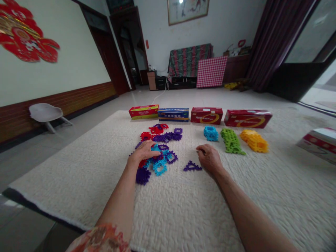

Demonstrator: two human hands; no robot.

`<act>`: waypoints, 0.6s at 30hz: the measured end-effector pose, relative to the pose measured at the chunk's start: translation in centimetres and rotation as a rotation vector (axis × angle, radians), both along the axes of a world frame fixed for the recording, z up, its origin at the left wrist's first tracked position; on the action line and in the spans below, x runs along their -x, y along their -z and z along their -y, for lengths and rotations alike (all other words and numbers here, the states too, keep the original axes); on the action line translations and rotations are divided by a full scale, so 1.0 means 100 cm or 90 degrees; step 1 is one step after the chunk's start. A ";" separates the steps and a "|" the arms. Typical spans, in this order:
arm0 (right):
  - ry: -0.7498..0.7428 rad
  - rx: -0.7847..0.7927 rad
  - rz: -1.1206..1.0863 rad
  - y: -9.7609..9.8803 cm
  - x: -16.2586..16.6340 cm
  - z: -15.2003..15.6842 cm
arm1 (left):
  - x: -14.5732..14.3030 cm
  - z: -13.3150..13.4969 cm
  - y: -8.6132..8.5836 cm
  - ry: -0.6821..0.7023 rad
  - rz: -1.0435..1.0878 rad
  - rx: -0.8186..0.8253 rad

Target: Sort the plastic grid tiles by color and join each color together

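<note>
My left hand (144, 152) rests with curled fingers on a loose heap of purple, blue and red interlocking plastic tiles (160, 154) on a cream quilted mat (183, 203); its fingertips touch a blue tile. My right hand (209, 159) lies knuckles-up on the mat with fingers curled under, just right of a single purple triangle tile (192, 166); whatever it holds is hidden. Sorted piles lie farther off: blue (211, 133), green (231, 141) and yellow-orange (254, 140).
Several flat boxes (206, 115) stand in a row along the mat's far edge, and another box (319, 142) sits at the right. A white chair (46, 113) stands by the left wall. Cloth-covered furniture (190, 63) is at the back.
</note>
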State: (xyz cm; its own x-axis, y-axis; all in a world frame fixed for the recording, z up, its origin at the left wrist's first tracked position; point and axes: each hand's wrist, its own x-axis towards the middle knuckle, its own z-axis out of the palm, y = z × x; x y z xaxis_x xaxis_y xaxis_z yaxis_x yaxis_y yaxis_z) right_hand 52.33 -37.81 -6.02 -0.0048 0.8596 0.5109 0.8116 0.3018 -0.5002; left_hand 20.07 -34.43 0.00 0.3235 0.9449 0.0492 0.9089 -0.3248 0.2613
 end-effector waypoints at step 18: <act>0.004 0.009 0.000 0.000 0.001 -0.002 | -0.004 -0.009 -0.021 -0.156 -0.076 -0.116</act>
State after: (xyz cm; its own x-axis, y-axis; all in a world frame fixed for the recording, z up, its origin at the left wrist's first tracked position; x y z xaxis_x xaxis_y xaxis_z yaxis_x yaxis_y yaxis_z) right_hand 52.27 -37.58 -6.05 0.0010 0.8668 0.4986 0.8139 0.2890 -0.5041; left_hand 20.50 -33.56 2.14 0.1013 0.9745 0.2004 0.9866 -0.1242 0.1054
